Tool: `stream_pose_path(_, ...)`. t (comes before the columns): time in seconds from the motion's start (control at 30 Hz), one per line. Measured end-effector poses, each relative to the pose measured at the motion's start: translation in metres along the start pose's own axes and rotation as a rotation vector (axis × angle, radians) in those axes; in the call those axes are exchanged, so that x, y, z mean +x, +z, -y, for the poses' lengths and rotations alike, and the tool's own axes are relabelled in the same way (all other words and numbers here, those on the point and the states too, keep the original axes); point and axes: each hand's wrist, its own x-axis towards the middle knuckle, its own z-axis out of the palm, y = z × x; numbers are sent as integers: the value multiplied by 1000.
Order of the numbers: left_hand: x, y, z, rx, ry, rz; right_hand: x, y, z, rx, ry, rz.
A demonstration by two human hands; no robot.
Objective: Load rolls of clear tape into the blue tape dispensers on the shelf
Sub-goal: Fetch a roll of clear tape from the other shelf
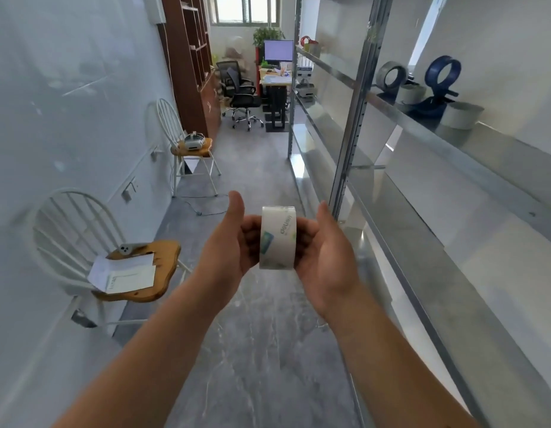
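Note:
A roll of clear tape (278,237) stands on edge between both my hands at chest height, over the floor of the aisle. My left hand (231,239) cups its left side, thumb raised. My right hand (323,245) grips its right side with fingers behind the roll. Up on the metal shelf (422,125) at the right stand two blue tape dispensers: one (439,84) with an empty blue ring, and one (391,78) whose ring carries a roll. Two loose clear rolls (461,114) (411,93) sit beside them. The shelf is well above and right of my hands.
A grey shelf upright (351,128) rises just right of my hands. Two white chairs with wooden seats stand along the left wall, the near one (138,270) holding papers, the far one (192,143) a headset. A desk, monitor and office chairs (243,97) fill the far end.

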Motion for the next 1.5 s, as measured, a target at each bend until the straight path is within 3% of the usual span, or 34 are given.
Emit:
stream_pose_path(0.43,163,18,-45,29,80,-119,190,-17,40,9,22,78)
stream_pose_path(0.93,379,-104,-102,98,85,4,417,76,14,-64,5,1)
stream_pose_path(1.2,506,-127,-141,56,47,261,514,95,31,-32,-77,-157)
stream_pose_path(1.5,580,-5,-144,117,12,672,519,14,93,130,-277,-550)
